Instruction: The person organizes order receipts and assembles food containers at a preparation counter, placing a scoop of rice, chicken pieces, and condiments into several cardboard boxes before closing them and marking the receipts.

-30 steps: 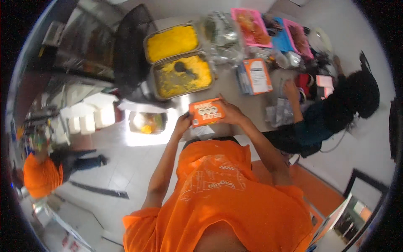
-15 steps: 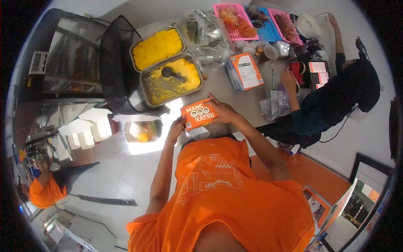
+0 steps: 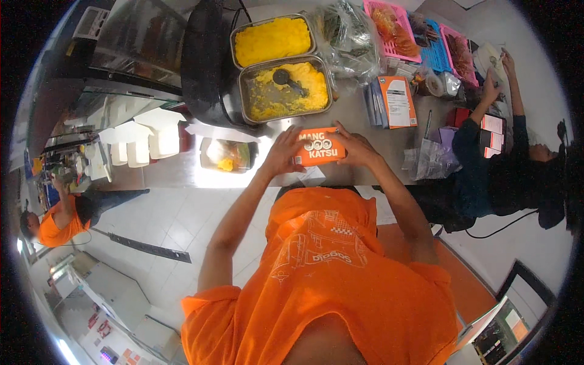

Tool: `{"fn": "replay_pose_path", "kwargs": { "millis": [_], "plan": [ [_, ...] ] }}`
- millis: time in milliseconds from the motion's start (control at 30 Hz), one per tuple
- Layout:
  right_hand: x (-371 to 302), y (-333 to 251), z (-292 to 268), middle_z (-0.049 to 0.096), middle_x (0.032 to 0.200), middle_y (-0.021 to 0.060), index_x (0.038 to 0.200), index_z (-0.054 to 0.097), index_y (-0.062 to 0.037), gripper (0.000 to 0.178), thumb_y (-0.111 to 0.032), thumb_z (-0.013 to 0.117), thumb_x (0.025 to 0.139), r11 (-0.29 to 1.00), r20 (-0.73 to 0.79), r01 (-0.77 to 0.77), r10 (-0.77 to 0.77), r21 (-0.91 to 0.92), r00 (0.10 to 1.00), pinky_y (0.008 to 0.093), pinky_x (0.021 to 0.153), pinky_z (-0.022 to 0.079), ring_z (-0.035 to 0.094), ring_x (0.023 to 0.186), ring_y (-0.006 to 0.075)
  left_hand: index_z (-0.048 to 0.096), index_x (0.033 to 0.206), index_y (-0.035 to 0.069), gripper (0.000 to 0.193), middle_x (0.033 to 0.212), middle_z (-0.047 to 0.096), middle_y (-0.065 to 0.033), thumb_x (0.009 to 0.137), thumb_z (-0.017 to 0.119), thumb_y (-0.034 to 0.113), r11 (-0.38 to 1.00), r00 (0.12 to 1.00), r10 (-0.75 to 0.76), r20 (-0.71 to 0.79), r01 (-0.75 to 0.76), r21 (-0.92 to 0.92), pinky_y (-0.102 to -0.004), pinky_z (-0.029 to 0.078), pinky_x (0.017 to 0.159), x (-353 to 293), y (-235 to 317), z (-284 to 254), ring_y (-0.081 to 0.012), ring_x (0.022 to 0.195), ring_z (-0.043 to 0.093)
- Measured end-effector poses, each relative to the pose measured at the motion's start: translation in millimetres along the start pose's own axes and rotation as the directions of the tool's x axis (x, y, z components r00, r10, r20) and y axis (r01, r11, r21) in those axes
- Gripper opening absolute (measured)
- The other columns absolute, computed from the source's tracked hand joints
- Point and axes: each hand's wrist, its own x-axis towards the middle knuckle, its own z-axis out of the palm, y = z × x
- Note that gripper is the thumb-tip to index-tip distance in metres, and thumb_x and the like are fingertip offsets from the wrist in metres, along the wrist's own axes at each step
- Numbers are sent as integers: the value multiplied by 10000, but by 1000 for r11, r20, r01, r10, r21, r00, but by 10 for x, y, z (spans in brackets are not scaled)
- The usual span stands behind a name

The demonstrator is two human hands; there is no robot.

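Observation:
An orange food box (image 3: pixel 319 156) with white lettering sits at the near edge of the counter, in front of my body. My left hand (image 3: pixel 282 152) is closed against its left end, and my right hand (image 3: pixel 359 149) grips its right end, fingers over the far edge. Whether the box rests on the counter or is held just above it, I cannot tell. A white paper slip (image 3: pixel 312 176) lies just under its near side. Left of my left hand stands an open takeaway box (image 3: pixel 244 173) with yellow food and a clear packet inside.
Beyond are two metal trays (image 3: pixel 329 100) of yellow food, one holding a black scoop (image 3: pixel 283 77). Orange cards (image 3: pixel 406 86), a plastic bag (image 3: pixel 347 42) and pink baskets (image 3: pixel 368 7) stand farther right. A co-worker (image 3: pixel 480 152) works at right; open white boxes (image 3: pixel 163 137) stand left.
The view has shifted, so the counter appears farther right. My left hand has spread along the box's left end and the box lies straighter. The co-worker's nearer hand has reached up toward the far wall.

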Motion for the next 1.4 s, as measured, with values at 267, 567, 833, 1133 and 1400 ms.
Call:
{"fn": "replay_pose_path", "kwargs": {
  "millis": [267, 567, 833, 1133, 1400],
  "plan": [
    [-43, 158, 200, 136, 1521, 120, 1377, 379, -300, 916, -209, 815, 576, 994, -203, 79, -63, 72, 977, 389, 911, 460, 515, 1161, 290, 594, 1135, 153, 609, 1379, 366, -202, 608, 799, 379, 983, 968, 173, 184, -158, -93, -479, 340, 1006, 59, -247, 78, -404, 1270, 352],
    [-436, 253, 379, 466, 1344, 141, 1127, 606, -121, 338, -101, 664, 795, 964, -713, 168, 31, 207, 701, 385, 906, 451, 562, 1091, 259, 672, 914, 207, 398, 1482, 281, -77, 541, 785, 286, 984, 925, 124, 360, -162, 77, -557, 126, 1056, 340, 88, 360, -338, 1370, 208],
    [-781, 1935, -431, 618, 1065, 160, 1007, 597, 11, 249, 48, 517, 775, 820, -916, -413, 383, 397, -121, 357, 948, 405, 562, 1055, 294, 689, 824, 181, 297, 1471, 318, -86, 540, 756, 237, 990, 951, 140, 275, -133, -43, -506, 113, 1045, 401, 95, 397, -314, 1361, 233],
    [-1329, 4943, -696, 577, 1201, 133, 1178, 593, -64, 413, -298, 507, 848, -244, -870, -969, 469, 41, -155, 476, 968, 335, 522, 1125, 233, 691, 805, 180, 302, 1461, 340, -79, 513, 742, 238, 976, 936, 206, 286, -173, -135, -490, 125, 1043, 726, 240, 572, -301, 1357, 248],
    [-823, 4557, -711, 601, 1168, 104, 1139, 635, -106, 369, -309, 502, 860, -167, -744, -807, 526, -566, 413, 472, 897, 380, 537, 1097, 202, 662, 781, 196, 336, 1457, 338, -56, 470, 781, 232, 1000, 944, 5, 330, 2, -22, -519, 169, 1055, 378, 172, 323, -314, 1357, 259]
  ]
}}
